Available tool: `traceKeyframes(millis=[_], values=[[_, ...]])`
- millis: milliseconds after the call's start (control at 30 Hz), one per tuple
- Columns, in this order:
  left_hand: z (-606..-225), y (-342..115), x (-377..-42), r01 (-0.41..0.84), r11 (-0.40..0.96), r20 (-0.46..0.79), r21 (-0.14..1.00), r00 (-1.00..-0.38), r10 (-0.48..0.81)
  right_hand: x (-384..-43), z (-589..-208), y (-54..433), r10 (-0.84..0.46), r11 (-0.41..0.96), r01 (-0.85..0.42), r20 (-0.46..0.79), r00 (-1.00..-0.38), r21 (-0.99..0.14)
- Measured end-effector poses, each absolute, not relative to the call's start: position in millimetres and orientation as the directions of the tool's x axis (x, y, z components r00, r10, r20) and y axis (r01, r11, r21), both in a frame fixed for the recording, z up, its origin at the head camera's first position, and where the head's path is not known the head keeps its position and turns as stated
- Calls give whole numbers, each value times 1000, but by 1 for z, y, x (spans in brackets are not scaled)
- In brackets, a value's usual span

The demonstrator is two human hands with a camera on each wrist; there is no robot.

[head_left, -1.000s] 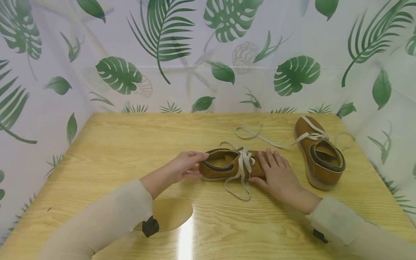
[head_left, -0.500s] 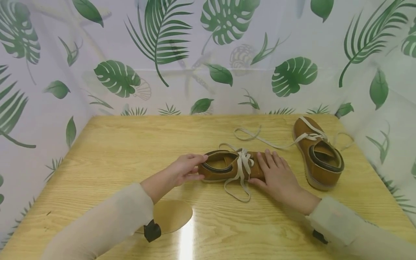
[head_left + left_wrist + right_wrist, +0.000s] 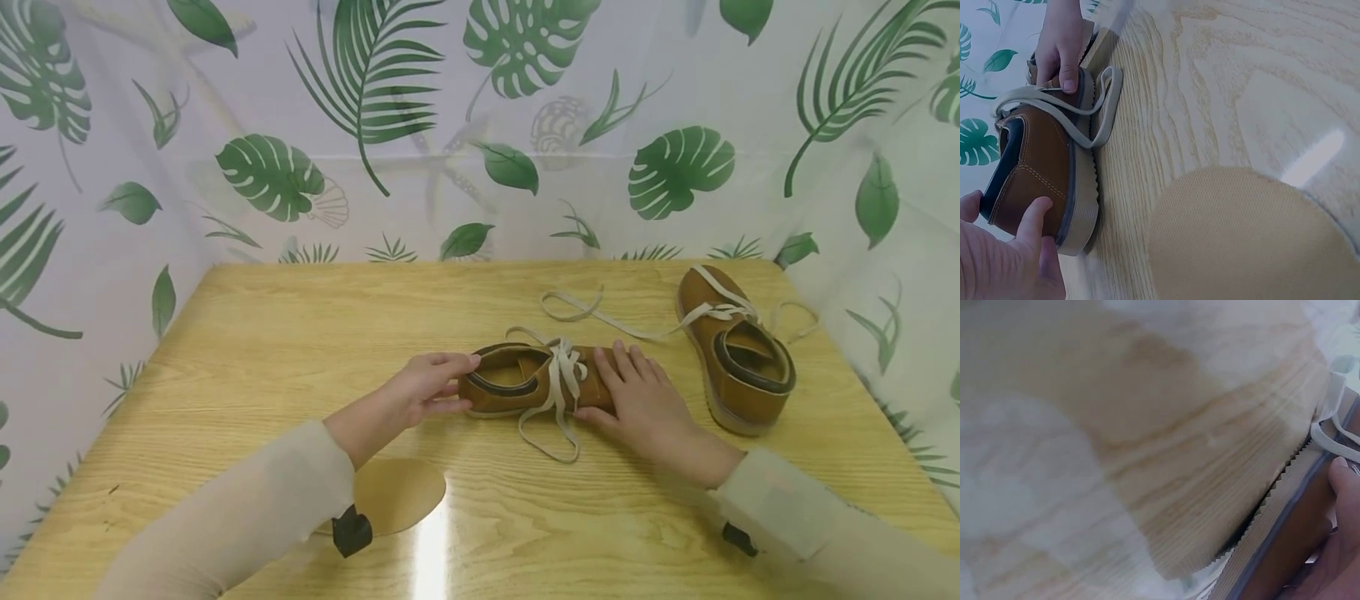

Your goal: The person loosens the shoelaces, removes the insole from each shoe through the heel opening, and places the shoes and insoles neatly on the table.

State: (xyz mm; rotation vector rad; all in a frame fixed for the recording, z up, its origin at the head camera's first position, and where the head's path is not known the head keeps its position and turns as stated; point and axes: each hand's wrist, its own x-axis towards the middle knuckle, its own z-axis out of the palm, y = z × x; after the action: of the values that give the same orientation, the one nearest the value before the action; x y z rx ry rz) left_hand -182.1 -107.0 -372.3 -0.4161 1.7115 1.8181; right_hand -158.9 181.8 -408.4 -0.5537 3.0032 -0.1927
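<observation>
A brown leather shoe [image 3: 504, 402] with pale laces lies sideways on the table, toe to the right. My left hand [image 3: 414, 390] holds its heel, thumb at the collar and fingers on the back, also seen in the left wrist view. Over the toe lies my right hand [image 3: 651, 417], fingers fairly straight across the top and thumb along the near side. The white lace [image 3: 561, 375] is tied at the tongue, with a loop drooping onto the table. In the right wrist view, the shoe's ridged sole [image 3: 1260, 531] shows beside the thumb.
A second brown shoe [image 3: 757, 408] stands at the right, its long lace [image 3: 622, 327] trailing left across the table [image 3: 300, 317]. A tan insole [image 3: 401, 496] lies near my left sleeve, partly covered. Leaf-print cloth [image 3: 420, 208] encloses the back and sides.
The head view shifts slightly. Both hands keep the same places on the shoe, and nothing on the table has visibly moved.
</observation>
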Motion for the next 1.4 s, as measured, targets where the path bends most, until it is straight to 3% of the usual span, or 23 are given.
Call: traceKeyframes(millis=[300, 467, 567, 667, 800, 900, 1100, 1267, 1400], values=[[-374, -106, -180, -600, -18, -584, 800, -785, 206, -160, -401, 187, -397, 899, -370, -79, -914, -233], [-375, -106, -180, -609, -44, -592, 792, -783, 192, -157, -386, 188, -390, 846, -338, -47, -920, -412], [-374, -106, -180, -608, -48, -591, 792, -785, 185, -154, -374, 186, -316, 794, -269, 7, -949, -545], [-373, -105, -179, -606, -53, -588, 794, -787, 185, -155, -363, 184, -261, 644, -175, 1, -965, -745], [-373, -104, -178, -606, -59, -588, 793, -788, 184, -160, -354, 180, -259, 347, 33, -129, -957, -937], [-374, -104, -178, -612, -53, -596, 789, -784, 175, -165, -351, 178, -282, 226, 172, -234, -930, -959], [-373, -103, -178, -609, -55, -595, 791, -787, 162, -178, -353, 179, -377, 114, 354, -371, -849, -928], [-375, -103, -177, -600, -64, -583, 798, -794, 175, -183, -358, 176, -433, 147, 422, -442, -786, -894], [-376, -104, -177, -596, -48, -581, 802, -796, 170, -181, -360, 170, -424, 209, 419, -468, -775, -884]])
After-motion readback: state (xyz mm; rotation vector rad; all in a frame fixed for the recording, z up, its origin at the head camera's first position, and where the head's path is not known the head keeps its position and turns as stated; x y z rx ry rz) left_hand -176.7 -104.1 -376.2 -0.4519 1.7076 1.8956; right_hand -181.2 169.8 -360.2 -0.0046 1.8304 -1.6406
